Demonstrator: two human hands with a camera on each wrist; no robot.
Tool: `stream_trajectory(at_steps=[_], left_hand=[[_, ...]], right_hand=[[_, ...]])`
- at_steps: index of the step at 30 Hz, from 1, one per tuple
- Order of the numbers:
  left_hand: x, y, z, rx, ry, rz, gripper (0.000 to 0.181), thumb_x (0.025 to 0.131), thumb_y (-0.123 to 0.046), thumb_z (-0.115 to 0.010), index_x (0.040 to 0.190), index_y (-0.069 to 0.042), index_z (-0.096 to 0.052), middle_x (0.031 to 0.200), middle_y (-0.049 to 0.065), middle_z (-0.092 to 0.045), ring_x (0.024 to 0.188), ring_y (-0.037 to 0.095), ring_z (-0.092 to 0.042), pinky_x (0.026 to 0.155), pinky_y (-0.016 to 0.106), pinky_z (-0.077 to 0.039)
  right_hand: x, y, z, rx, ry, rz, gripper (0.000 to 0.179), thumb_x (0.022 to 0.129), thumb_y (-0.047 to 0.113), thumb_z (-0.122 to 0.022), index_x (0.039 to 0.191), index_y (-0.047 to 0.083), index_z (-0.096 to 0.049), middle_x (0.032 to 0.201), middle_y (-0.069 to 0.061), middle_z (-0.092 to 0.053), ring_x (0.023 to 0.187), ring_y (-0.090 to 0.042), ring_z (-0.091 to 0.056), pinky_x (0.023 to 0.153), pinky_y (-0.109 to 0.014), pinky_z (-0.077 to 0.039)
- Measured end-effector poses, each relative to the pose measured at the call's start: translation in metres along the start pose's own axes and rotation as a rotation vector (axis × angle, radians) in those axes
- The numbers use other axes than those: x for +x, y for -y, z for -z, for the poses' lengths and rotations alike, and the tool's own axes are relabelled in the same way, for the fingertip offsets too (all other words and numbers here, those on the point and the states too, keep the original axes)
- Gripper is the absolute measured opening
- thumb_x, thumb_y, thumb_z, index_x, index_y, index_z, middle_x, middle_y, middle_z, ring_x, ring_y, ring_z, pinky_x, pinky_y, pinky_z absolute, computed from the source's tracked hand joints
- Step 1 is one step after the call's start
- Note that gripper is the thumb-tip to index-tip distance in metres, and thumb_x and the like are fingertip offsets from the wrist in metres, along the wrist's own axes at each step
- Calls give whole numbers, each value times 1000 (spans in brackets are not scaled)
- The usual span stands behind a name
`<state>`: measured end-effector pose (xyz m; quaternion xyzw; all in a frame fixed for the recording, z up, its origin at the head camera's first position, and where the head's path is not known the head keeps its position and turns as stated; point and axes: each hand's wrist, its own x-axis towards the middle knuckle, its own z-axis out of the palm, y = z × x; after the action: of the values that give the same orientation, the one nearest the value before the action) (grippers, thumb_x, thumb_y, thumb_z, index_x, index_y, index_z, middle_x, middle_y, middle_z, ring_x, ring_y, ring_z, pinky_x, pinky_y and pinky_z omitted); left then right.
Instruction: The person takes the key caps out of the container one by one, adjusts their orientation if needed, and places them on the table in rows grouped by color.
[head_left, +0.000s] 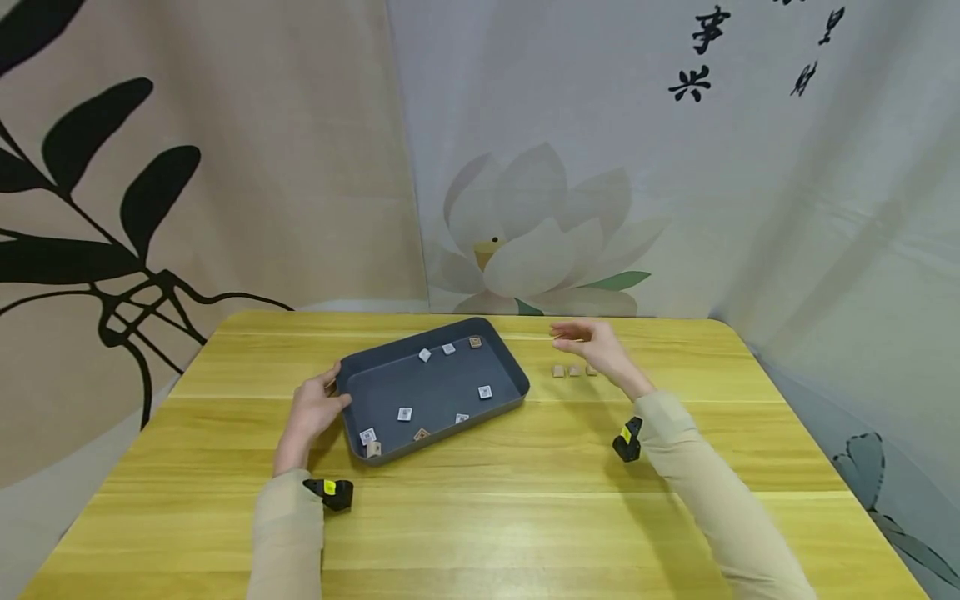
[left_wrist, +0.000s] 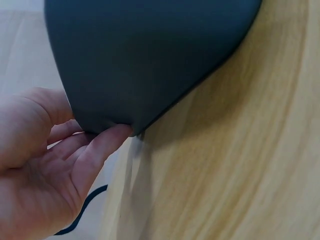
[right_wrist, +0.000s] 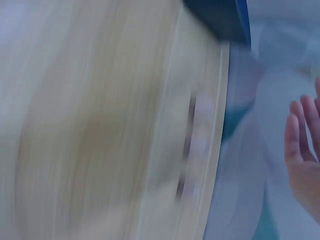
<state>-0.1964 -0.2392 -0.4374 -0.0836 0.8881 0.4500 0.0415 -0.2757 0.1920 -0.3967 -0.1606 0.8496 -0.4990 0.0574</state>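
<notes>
At the far left, a light curtain (head_left: 300,167) carries a printed plant with black leaves (head_left: 93,133). Before it, on the yellow wooden desk (head_left: 480,533), the person's left hand (head_left: 311,410) pinches the left end of a tray (head_left: 442,379), with the thumb at the rim.

The tray is on the left-middle part of the desk, turned at an angle, so its right end points more to the back. It is dark blue-grey, rectangular, with rounded corners and low walls, and its surface looks matt.

Inside it I count nine small cubes (head_left: 405,414), scattered apart, except two which are close together at the near left corner. Most show a whitish face with a dark mark, too small to read; a few look brown or beige.

Just right of the tray, three loose blocks (head_left: 574,370) are lying in a row on the desk, pale wooden in colour, the last partly covered by the right hand (head_left: 600,346). This hand is above them, its fingers relaxed and extended, the thumb apart, and I see nothing held. Both sleeves (head_left: 716,492) are beige.
</notes>
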Motion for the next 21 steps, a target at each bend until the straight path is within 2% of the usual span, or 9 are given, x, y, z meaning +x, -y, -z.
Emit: stream_trajectory(at_steps=[1, 5, 8, 11, 16, 21], left_hand=[[0, 0, 0, 2, -2, 4, 67, 90, -2, -52, 148, 3, -19, 153, 25, -22, 136, 44, -34, 107, 47, -41], [0, -1, -1, 17, -13, 18, 67, 90, -2, -52, 149, 1, -20, 152, 26, -23, 135, 44, -35, 106, 47, -42], [0, 0, -1, 13, -18, 22, 67, 90, -2, -52, 149, 1, -20, 152, 26, -23, 136, 44, -35, 106, 47, -42], [0, 0, 0, 8, -17, 25, 67, 90, -3, -53, 149, 0, -21, 152, 26, -23, 136, 43, -35, 106, 46, -42], [0, 0, 0, 9, -16, 23, 67, 90, -4, -53, 149, -1, -21, 153, 26, -23, 135, 43, -36, 106, 46, -42], [0, 0, 0, 25, -18, 26, 67, 90, -4, -54, 149, -2, -22, 153, 25, -24, 135, 43, -36, 106, 47, -42]], right_hand=[[2, 5, -9, 8, 32, 23, 40, 90, 18, -65, 127, 2, -60, 123, -21, -64, 109, -30, -64, 90, -34, -55], [7, 26, -52, 52, 179, 89, 37, 88, 13, -66, 122, -1, -62, 117, -19, -67, 105, -27, -66, 87, -31, -56], [11, 34, -83, 59, 292, 132, 34, 89, 11, -65, 120, -3, -63, 116, -19, -68, 105, -27, -67, 88, -34, -57], [16, 38, -108, 42, 379, 151, 34, 89, 12, -65, 119, -2, -64, 115, -17, -69, 104, -23, -67, 87, -27, -56], [19, 45, -136, 10, 465, 167, 30, 86, 12, -67, 115, 1, -68, 111, -13, -71, 98, -16, -69, 85, -21, -55], [23, 46, -155, 14, 535, 149, 29, 83, 8, -69, 111, 1, -69, 105, -14, -73, 91, -14, -70, 78, -20, -57]])
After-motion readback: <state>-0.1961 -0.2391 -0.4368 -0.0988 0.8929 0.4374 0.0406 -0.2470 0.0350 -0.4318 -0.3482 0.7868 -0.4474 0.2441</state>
